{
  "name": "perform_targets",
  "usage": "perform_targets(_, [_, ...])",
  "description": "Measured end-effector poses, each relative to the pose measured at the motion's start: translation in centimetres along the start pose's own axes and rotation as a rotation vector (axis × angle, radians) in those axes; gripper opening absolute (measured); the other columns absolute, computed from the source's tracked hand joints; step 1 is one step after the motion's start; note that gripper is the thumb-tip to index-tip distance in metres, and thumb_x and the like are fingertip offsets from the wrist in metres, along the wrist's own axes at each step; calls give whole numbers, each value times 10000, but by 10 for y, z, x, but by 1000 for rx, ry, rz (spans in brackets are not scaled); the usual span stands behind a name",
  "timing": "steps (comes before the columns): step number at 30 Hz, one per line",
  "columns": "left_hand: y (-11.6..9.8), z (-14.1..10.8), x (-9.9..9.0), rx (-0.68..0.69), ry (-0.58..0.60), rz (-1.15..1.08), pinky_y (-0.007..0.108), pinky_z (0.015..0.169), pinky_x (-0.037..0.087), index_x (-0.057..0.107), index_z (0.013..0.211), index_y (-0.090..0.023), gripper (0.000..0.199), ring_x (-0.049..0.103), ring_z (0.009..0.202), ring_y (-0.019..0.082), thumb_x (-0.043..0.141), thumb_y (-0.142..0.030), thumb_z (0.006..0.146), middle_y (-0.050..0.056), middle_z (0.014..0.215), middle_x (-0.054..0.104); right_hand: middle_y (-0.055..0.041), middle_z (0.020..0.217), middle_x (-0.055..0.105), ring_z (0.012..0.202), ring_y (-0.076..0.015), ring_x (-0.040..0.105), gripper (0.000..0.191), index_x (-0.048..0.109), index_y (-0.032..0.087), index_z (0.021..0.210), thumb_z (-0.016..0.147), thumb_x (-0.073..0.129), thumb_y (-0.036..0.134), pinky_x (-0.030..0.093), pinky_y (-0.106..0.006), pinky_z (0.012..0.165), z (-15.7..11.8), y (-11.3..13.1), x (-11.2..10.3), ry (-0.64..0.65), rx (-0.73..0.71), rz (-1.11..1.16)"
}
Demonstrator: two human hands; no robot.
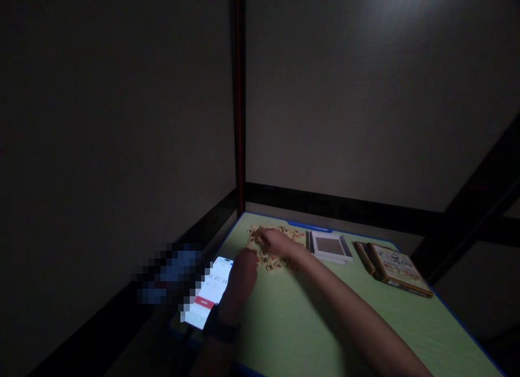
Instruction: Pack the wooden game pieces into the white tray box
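Round wooden Chinese chess pieces [273,266] with red and black characters lie in a cluster at the far left of the green table. Reaching across them from the right, my right hand [276,240] has its fingers curled down among the pieces at the back. My left hand [245,270], with a dark band on the wrist, rests at the cluster's near left edge, fingers bent inward. Dim light and the backs of the hands hide whatever is between the fingertips. Beside my left hand lies a lit phone [211,290] showing a running timer, partly covered by the wrist.
A white open box [330,246] stands right of the pieces. Farther right lies a flat printed box [400,268] with a brown edge, next to a dark narrow piece [364,257]. The blue-edged green table [292,328] sits in a corner between grey walls.
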State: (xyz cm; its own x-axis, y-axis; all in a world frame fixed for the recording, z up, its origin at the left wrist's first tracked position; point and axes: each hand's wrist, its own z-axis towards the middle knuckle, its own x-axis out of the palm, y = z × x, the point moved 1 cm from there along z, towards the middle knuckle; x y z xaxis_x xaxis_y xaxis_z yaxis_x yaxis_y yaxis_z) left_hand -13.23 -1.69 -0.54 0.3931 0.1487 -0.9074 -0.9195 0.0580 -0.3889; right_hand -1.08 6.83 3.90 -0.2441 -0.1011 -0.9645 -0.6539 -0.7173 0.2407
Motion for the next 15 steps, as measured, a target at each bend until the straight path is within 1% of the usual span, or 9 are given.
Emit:
perform_targets(2, [-2, 1, 0, -13, 15, 25, 302, 848, 430, 668, 923, -119, 296, 616, 972, 215, 466, 46, 783, 122, 1009, 667, -74, 1033, 737, 919, -163, 672, 395, 666, 134, 1122, 784, 512, 0, 485, -223, 782, -14, -3, 0, -10, -11, 72])
perform_targets(4, [-3, 1, 0, -20, 15, 47, 298, 849, 425, 671, 925, -111, 321, 614, 981, 215, 455, 64, 764, 132, 1020, 665, -27, 895, 744, 811, -136, 677, 420, 696, 138, 1053, 726, 500, -41, 482, -197, 718, -26, -6, 3, -8, -17, 213])
perform_targets(6, [-4, 1, -1, -29, 14, 57, 293, 830, 422, 670, 914, -112, 328, 615, 974, 213, 440, 67, 764, 134, 1004, 664, -12, 820, 738, 764, -129, 679, 446, 721, 133, 1002, 682, 483, -67, 480, -188, 684, -36, -8, 9, -6, -13, 381])
perform_targets(8, [-5, 0, -3, -36, 20, 49, 288, 799, 420, 666, 901, -118, 329, 619, 951, 210, 419, 60, 778, 128, 967, 665, -12, 802, 738, 755, -131, 685, 464, 738, 132, 977, 662, 472, -81, 483, -190, 675, -42, -8, 15, 14, 3, 487])
perform_targets(11, [-7, -1, -5, -43, 28, 28, 288, 771, 420, 662, 894, -121, 318, 623, 925, 209, 400, 40, 810, 122, 927, 661, -5, 808, 742, 758, -133, 686, 431, 755, 158, 938, 682, 494, -70, 486, -202, 704, -46, -2, 21, 37, -12, 488])
perform_targets(13, [-7, -1, -4, -43, 19, 27, 292, 783, 426, 661, 907, -119, 307, 623, 940, 214, 394, 18, 841, 125, 932, 657, 1, 815, 743, 766, -132, 677, 390, 761, 180, 897, 708, 513, -55, 480, -210, 734, -48, 4, 24, 29, -57, 411])
perform_targets(15, [-7, -1, -3, -44, 15, 35, 296, 808, 434, 661, 932, -112, 303, 623, 968, 218, 392, 4, 857, 134, 963, 656, -11, 844, 744, 814, -141, 665, 347, 762, 190, 862, 730, 539, -40, 471, -221, 782, -49, 8, 27, 3, -117, 304])
